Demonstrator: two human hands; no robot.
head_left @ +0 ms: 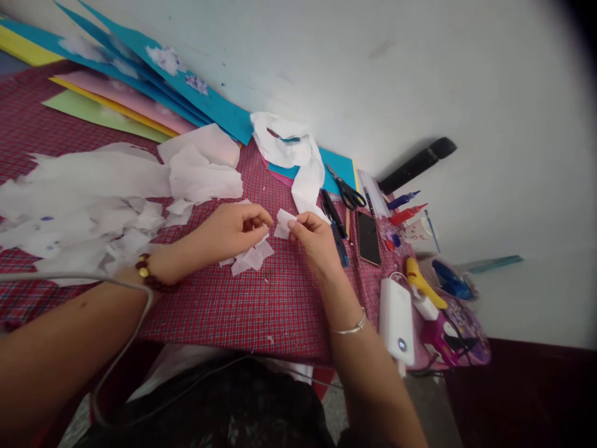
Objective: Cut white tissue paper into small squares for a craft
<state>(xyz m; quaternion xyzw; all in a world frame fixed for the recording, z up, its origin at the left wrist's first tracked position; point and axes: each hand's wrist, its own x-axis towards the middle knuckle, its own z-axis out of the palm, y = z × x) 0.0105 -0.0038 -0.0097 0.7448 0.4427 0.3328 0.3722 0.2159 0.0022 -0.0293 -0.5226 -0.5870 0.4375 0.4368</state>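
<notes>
My right hand [313, 235] pinches a small torn piece of white tissue paper [282, 224] between thumb and fingers, just above the cloth. Facing it from the left is my left hand [240, 229], its fingers curled and a gap showing between thumb and forefinger. I see nothing held in that gap. Below the left hand lies a small heap of torn paper pieces [252, 258], partly covered by it. Further left, larger torn sheets of white paper [125, 174] and many scraps spread over the red checked tablecloth [284, 298].
Coloured card sheets [219, 112] lean by the wall, beside a crumpled white strip [308, 180]. On the right are scissors [347, 190], pens [333, 214], a phone [368, 238], a white power bank [396, 320] and a yellow object [424, 283]. A grey cable [135, 339] crosses my left forearm.
</notes>
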